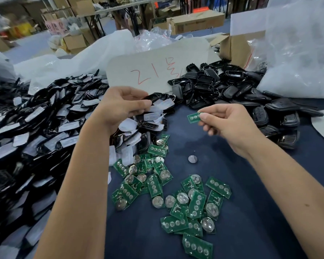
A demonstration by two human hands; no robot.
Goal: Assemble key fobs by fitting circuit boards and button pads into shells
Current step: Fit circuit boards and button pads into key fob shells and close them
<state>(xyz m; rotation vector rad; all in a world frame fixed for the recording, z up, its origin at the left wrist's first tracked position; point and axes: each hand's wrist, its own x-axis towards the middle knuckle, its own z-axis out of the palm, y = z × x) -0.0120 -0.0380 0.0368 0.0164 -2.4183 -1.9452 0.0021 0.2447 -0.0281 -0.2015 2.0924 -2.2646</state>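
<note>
Left hand [120, 107] sits mid-frame, fingers curled round a black shell [154, 97], gripping it just above the edge of the big heap. That heap of shells with white pads [45, 124] fills the whole left side of the frame, black pieces mixed with pale rectangular bits, spilling onto the dark blue tabletop [251, 212].

Lower centre is a loose scatter of green boards [176, 193], some showing rows of round contacts, some with coin cells clipped on. One lone coin cell [192, 159] lies by itself a bit above that scatter, apart from the rest.

Upper centre there's a white card [157, 70] with red writing on it, leaning behind the piles.

Right hand [230, 126] is right of centre, pinching one green board [193, 117] between thumb and fingertips, held up off the tabletop and well apart from the shell in the other hand.

Behind it, upper right, another pile of black shells [232, 86], then a cardboard box [236, 47] and a big clear plastic bag [299, 49] at the far right edge.
</note>
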